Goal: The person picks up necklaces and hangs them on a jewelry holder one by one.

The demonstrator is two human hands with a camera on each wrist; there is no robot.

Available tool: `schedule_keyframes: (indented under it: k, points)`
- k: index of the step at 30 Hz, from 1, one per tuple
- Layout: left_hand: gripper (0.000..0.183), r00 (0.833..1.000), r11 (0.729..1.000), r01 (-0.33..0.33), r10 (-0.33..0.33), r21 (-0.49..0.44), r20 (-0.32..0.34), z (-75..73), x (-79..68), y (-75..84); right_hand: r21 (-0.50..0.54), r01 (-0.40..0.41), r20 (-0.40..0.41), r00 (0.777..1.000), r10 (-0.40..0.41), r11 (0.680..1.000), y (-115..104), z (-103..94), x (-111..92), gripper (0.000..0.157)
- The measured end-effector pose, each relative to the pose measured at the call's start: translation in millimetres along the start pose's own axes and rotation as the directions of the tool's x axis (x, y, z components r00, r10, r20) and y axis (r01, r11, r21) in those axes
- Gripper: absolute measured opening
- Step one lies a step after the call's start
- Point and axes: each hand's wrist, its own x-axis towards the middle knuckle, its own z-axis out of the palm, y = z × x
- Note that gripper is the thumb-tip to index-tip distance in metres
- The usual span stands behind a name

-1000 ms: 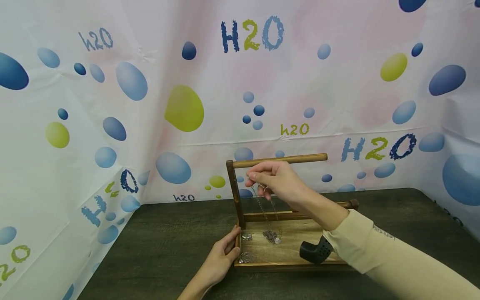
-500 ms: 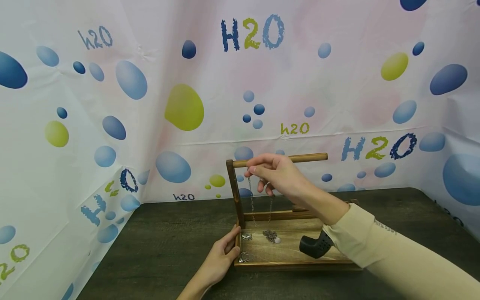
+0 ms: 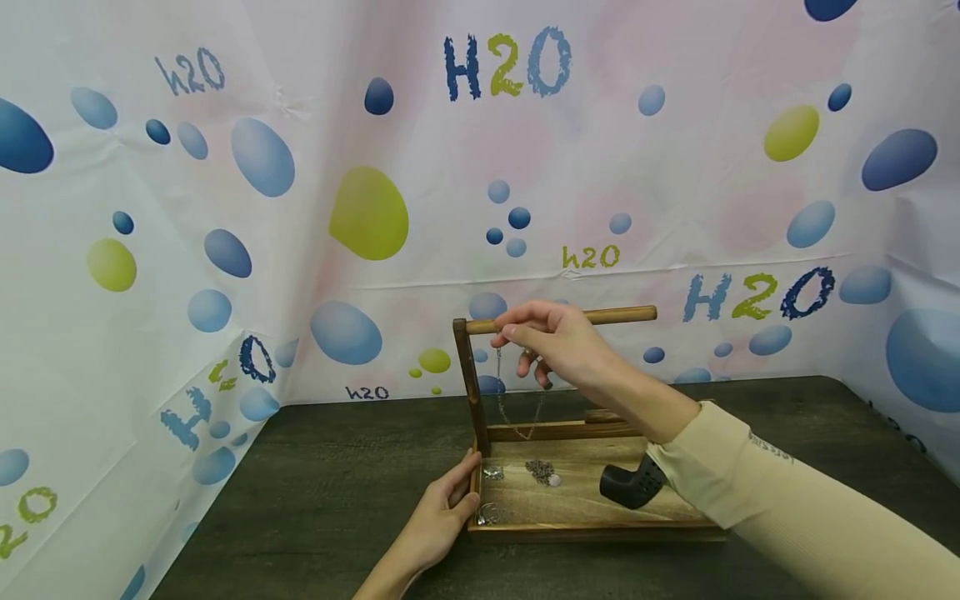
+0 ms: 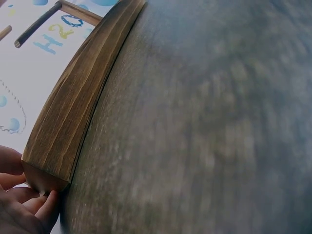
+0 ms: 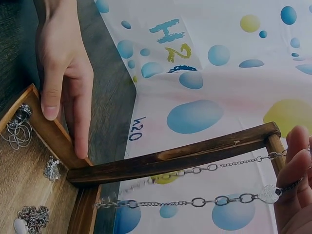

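Note:
My right hand (image 3: pixel 558 342) pinches a silver chain necklace (image 3: pixel 517 429) just under the upper bar of a wooden jewelry stand (image 3: pixel 585 527). The chain hangs in a loop between its fingers, above the tray. In the right wrist view, the necklace (image 5: pixel 197 201) shows large and small links and a heart-shaped tag (image 5: pixel 268 193) beside the fingers. My left hand (image 3: pixel 438 517) holds the left end of the stand's tray, thumb toward the front corner; in the left wrist view its fingers (image 4: pixel 46 212) meet the wood's corner. Part of the upper bar (image 3: pixel 622 316) is hidden behind the right hand.
In the tray lie a bunched chain (image 3: pixel 538 472) with a pale round pendant, silver pieces (image 3: pixel 492 472) and hoop-like silver items (image 3: pixel 489 514). A black angled object (image 3: pixel 630 487) sits by the right sleeve. Behind the dark table (image 3: pixel 337 467) hangs a printed curtain (image 3: pixel 420 167).
The right hand has risen slightly toward the upper bar. The necklace has lifted away from the bunched chain and now hangs as a free loop. The left hand stays in place.

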Motion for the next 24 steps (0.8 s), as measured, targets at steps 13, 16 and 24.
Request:
schedule_keyframes:
  k: [13,16,24]
  points:
    - [0.056,1.000,1.000,-0.009,0.009,0.004,0.001,0.2,-0.7,2.0,-0.005,0.021,-0.018,1.000,-0.021,1.000,2.5,-5.4,1.1,0.023]
    - [0.056,1.000,1.000,-0.006,0.006,0.004,0.001,0.4,-0.3,2.0,-0.009,0.027,-0.027,0.999,-0.028,1.000,3.2,-7.9,0.5,0.023]
    - [0.056,1.000,1.000,0.003,-0.003,0.000,-0.002,0.7,-0.5,1.4,-0.019,0.043,-0.031,0.999,-0.043,0.999,5.1,-14.3,-0.6,0.023]
